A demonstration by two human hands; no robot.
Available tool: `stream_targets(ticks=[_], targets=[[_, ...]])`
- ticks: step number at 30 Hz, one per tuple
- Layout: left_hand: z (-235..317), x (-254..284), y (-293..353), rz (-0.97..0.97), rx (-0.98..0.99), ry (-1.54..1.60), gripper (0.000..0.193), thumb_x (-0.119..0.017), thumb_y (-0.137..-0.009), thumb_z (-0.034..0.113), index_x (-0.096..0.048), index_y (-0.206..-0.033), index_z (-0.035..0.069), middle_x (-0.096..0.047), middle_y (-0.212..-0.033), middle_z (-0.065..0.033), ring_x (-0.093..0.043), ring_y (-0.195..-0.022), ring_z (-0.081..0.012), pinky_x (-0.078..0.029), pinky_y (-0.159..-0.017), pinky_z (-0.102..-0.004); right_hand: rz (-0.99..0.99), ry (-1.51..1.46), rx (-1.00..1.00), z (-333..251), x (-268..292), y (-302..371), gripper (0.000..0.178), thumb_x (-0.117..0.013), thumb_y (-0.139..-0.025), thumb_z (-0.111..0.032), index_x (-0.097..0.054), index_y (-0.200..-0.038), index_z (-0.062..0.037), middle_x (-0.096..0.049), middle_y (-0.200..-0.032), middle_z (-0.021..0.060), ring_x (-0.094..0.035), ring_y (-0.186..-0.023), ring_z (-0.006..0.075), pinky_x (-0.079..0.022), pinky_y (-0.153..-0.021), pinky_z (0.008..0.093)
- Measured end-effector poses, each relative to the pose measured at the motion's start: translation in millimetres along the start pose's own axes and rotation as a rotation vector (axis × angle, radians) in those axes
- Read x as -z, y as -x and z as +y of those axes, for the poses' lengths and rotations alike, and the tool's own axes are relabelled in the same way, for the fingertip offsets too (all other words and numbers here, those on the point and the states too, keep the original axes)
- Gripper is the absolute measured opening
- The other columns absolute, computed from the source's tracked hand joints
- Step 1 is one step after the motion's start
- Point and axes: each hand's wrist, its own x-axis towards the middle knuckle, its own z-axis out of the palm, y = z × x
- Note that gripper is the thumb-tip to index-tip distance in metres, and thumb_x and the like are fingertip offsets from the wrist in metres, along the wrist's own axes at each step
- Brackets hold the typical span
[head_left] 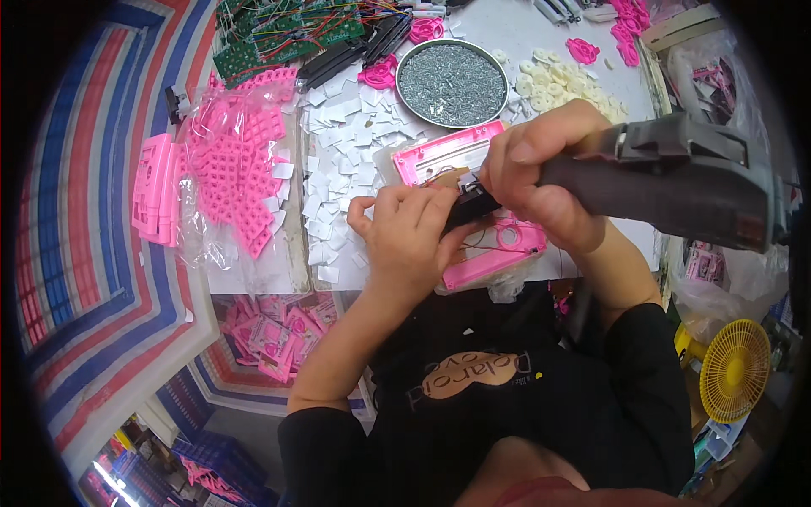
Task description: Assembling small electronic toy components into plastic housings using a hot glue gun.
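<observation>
My right hand (pixel 553 173) is wrapped round the grip of a black cordless screwdriver (pixel 676 186), whose body stretches off to the right. Its tip points left, to a small black plastic part (pixel 470 209). Curled fingers of my left hand (pixel 404 232) grip that part from the left. Beneath both hands lies an open pink plastic housing (pixel 486 269), with thin wires running inside it. The far section of the housing shows a pale panel. My fingers hide much of the black part and the tool's tip.
Beyond the hands stands a round tray (pixel 453 83) of small metal screws. White paper-like pieces (pixel 342 160) lie left of it, cream discs (pixel 562 84) right. Pink keypads (pixel 241 160) and green circuit boards (pixel 283 42) fill the left side. A yellow fan (pixel 735 370) stands lower right.
</observation>
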Motion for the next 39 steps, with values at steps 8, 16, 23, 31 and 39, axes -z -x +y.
stream_targets(ticks=[8, 16, 23, 31, 39], targets=[[-8.8, -4.3, -0.3, 0.013, 0.005, 0.107, 0.047, -0.082, -0.075, 0.033, -0.066, -0.114, 0.012, -0.064, -0.094, 0.0022, -0.056, -0.089, -0.0195, -0.027, -0.087, -0.0452, -0.094, 0.105, 0.036, 9.5, 1.9, -0.1, 0.033, -0.070, -0.097, -0.024, -0.049, -0.114, -0.0063, -0.054, -0.070, 0.0041, -0.050, -0.060, 0.0142, -0.045, -0.058, 0.0314], [-10.6, -2.2, -1.6, -0.005, 0.010, 0.160, 0.047, -0.081, -0.076, 0.032, -0.066, -0.115, 0.011, -0.064, -0.093, 0.0013, -0.056, -0.088, -0.0198, -0.028, -0.086, -0.0435, -0.170, 0.132, 0.035, 7.5, -0.2, -2.5, 0.029, -0.072, -0.095, -0.024, -0.051, -0.109, -0.0088, -0.053, -0.063, 0.0023, -0.052, -0.055, 0.0168, -0.048, -0.057, 0.0339], [-12.5, -5.9, 1.3, 0.031, 0.001, 0.201, 0.050, -0.081, -0.076, 0.031, -0.065, -0.118, 0.010, -0.067, -0.100, 0.0018, -0.057, -0.091, -0.0193, -0.029, -0.086, -0.0444, -0.137, 0.075, 0.244, 15.2, -12.8, 0.7, 0.021, -0.073, -0.090, -0.014, -0.057, -0.096, -0.0009, -0.058, -0.063, 0.0060, -0.057, -0.050, 0.0218, -0.052, -0.052, 0.0340], [-14.4, -11.3, 6.1, 0.047, -0.038, 0.160, 0.050, -0.081, -0.074, 0.029, -0.065, -0.117, 0.010, -0.066, -0.106, 0.0023, -0.056, -0.095, -0.0186, -0.028, -0.087, -0.0455, -0.321, 0.135, 0.119, 21.4, -5.9, -15.8, 0.041, -0.079, -0.085, -0.031, -0.054, -0.103, -0.0026, -0.055, -0.059, 0.0034, -0.057, -0.052, 0.0203, -0.052, -0.057, 0.0366], [-13.4, -1.3, -3.2, 0.005, -0.010, 0.111, 0.050, -0.084, -0.071, 0.032, -0.070, -0.116, 0.015, -0.064, -0.114, 0.0016, -0.055, -0.110, -0.0232, -0.026, -0.095, -0.0468, -0.452, 0.841, -0.206, 0.4, 45.9, 10.5, 0.064, -0.088, -0.067, -0.015, -0.065, -0.126, -0.0046, -0.063, -0.119, 0.0112, -0.060, -0.100, 0.0259, -0.053, -0.082, 0.0373]])
